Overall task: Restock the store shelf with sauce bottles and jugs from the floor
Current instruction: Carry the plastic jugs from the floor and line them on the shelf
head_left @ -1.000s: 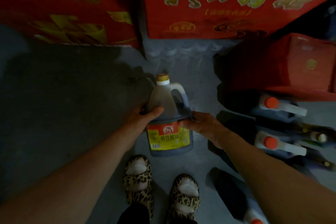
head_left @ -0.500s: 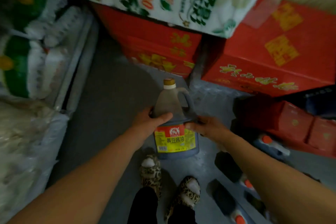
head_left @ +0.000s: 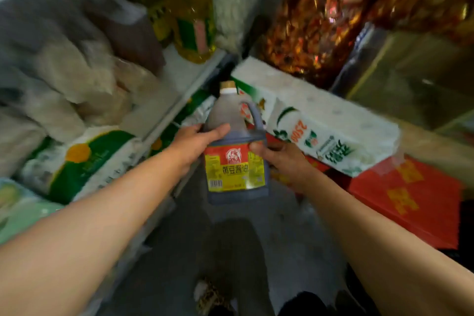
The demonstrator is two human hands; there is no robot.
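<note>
The soy sauce jug [head_left: 236, 146] is a dark, nearly black plastic jug with a moulded loop handle on its right shoulder; it has a white neck ring and a gold-brown cap at the top; a label with a red band above and a yellow field below, with dark characters, covers its front; it is upright, only slightly tilted, held in the air above the grey floor; the store shelf [head_left: 179, 77], pale and blurred, is up and to the left of the jug, near the cap.
</note>
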